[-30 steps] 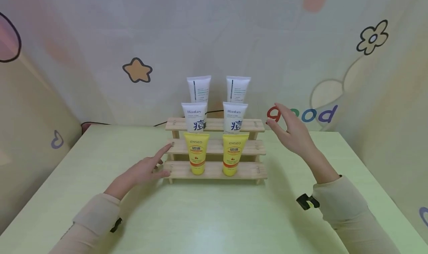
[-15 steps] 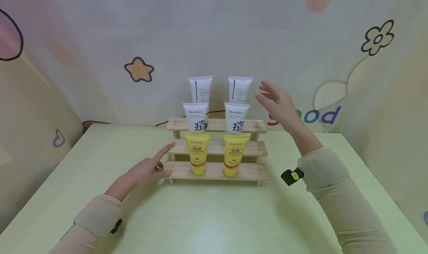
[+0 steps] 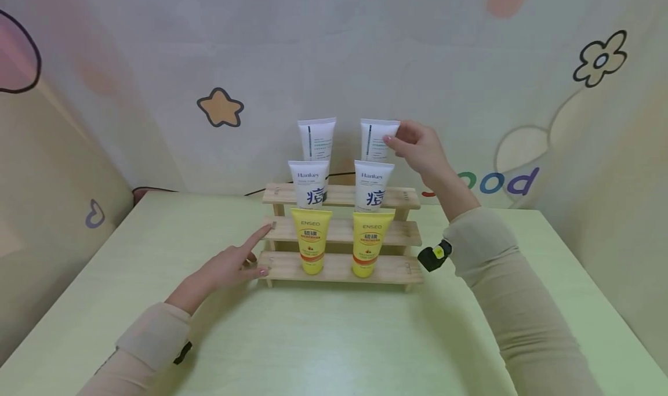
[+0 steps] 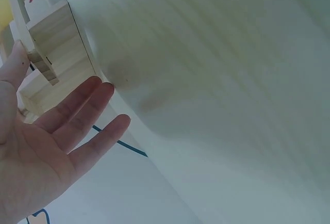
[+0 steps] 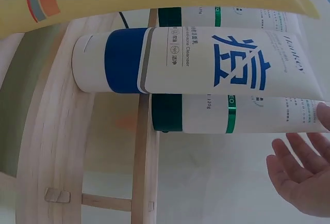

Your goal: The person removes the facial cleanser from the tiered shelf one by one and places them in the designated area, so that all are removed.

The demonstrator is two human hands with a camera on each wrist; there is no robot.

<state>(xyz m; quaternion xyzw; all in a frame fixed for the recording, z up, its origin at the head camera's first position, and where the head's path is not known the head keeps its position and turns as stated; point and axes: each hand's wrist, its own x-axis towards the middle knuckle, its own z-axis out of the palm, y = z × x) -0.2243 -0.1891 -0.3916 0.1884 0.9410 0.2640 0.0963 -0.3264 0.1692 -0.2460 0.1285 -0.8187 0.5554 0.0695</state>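
In the head view, a three-step wooden stand (image 3: 341,232) holds paired tubes. My right hand (image 3: 425,152) is at the top of the right back white tube (image 3: 373,144), its thumb overlapping the front. In the right wrist view, several fingertips (image 5: 289,164) show beside that tube, a small gap from its edge. My left hand (image 3: 224,267) touches the stand's left end, index finger towards the middle step and thumb at the lowest; its other fingers (image 4: 95,144) spread loosely in the left wrist view.
Another white tube (image 3: 316,138) stands back left. Two white Hankey tubes, left (image 3: 308,182) and right (image 3: 373,181), occupy the middle step; yellow ENSEO tubes, left (image 3: 312,242) and right (image 3: 371,242), the front. A patterned cloth (image 3: 261,54) hangs behind the pale table (image 3: 313,338).
My right hand has moved left from beside the stand to the right back white tube, its thumb now in front of it. The left hand keeps its place at the stand.
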